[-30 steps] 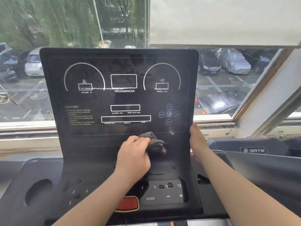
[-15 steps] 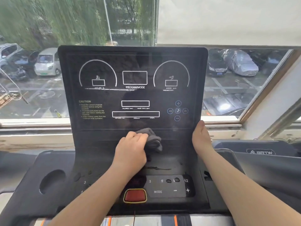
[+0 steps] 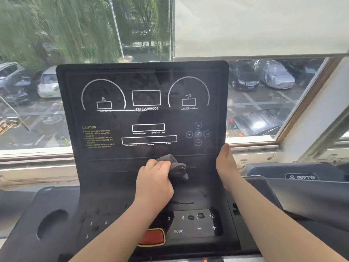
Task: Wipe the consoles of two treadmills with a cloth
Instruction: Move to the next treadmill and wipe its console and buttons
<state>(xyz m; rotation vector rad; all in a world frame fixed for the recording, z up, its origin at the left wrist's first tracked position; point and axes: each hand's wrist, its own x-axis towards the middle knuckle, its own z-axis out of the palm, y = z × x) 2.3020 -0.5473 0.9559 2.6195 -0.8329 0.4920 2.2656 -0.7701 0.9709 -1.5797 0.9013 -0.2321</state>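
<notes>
Left hand (image 3: pixel 154 184) pressing grey cloth (image 3: pixel 174 166) on console (image 3: pixel 117 167), right hand (image 3: pixel 225 163) gripping its edge

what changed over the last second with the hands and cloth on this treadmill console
The left hand, gripping the grey cloth, slid it a little to the left across the lower part of the treadmill console. Nothing was taken up or let go. The right hand still grips the console's right edge.
</notes>
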